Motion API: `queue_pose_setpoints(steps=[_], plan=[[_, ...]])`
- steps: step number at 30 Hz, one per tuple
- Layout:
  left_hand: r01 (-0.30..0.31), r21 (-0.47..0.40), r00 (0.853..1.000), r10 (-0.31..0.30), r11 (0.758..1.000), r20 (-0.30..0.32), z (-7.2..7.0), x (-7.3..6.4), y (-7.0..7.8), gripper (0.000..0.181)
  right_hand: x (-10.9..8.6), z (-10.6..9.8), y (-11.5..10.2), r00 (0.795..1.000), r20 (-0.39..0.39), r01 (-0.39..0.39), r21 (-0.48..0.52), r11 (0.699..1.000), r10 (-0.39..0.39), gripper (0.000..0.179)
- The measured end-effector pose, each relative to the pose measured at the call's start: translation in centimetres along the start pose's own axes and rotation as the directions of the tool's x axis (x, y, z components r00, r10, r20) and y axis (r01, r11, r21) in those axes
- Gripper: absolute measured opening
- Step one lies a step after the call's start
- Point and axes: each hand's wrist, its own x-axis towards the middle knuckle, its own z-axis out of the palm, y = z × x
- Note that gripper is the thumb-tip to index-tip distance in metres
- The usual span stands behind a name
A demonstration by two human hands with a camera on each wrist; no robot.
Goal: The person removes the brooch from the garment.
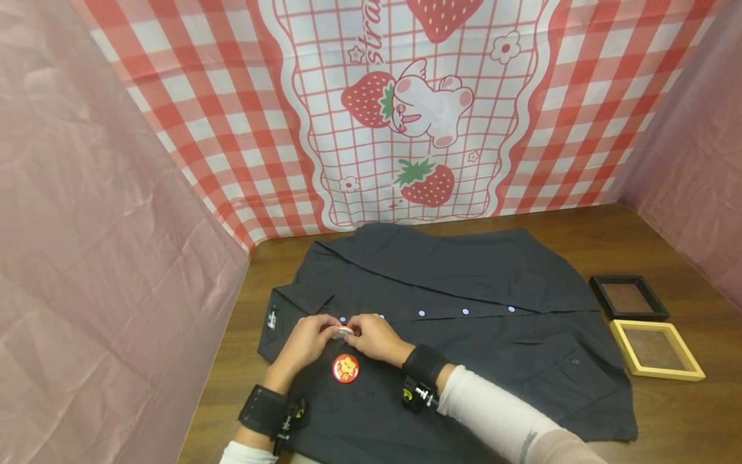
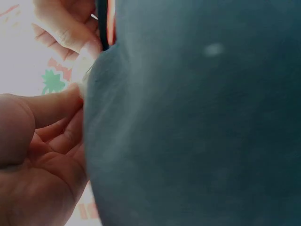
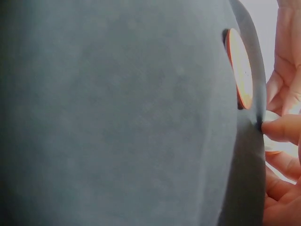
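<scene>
A dark shirt lies spread out, its collar to the left and a row of pale buttons along its front. Over its chest, my left hand and right hand pinch a small round badge from either side, its pale side showing. Just below sits a red button badge with a yellow star figure, flat on the cloth. Seen edge-on in the right wrist view, that red-rimmed badge rests against the shirt. Fabric fills most of both wrist views; the pinched badge is largely hidden by fingers.
On the wooden table, a black frame and a yellow frame lie right of the shirt. A checked strawberry cloth hangs behind, with pink cloth at the sides.
</scene>
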Motion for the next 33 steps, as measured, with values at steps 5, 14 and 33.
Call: queue_pose_setpoints(steps=[5,14,33], plan=[[-0.013,-0.044,1.0,0.014,0.999,0.007,0.19,-0.21,-0.05,0.01,-0.12,-0.03,0.15,1.0,-0.001,0.002,0.001,1.0,-0.002,0.005],[-0.02,0.005,0.999,0.02,1.0,-0.033,0.12,-0.34,-0.31,0.009,-0.37,-0.19,0.17,1.0,-0.027,0.005,0.017,1.0,-0.004,0.008],[0.049,0.033,0.999,-0.048,0.998,-0.018,-0.23,-0.47,-0.22,0.004,-0.77,-0.57,0.57,0.988,-0.119,0.107,0.099,0.989,-0.095,0.011]])
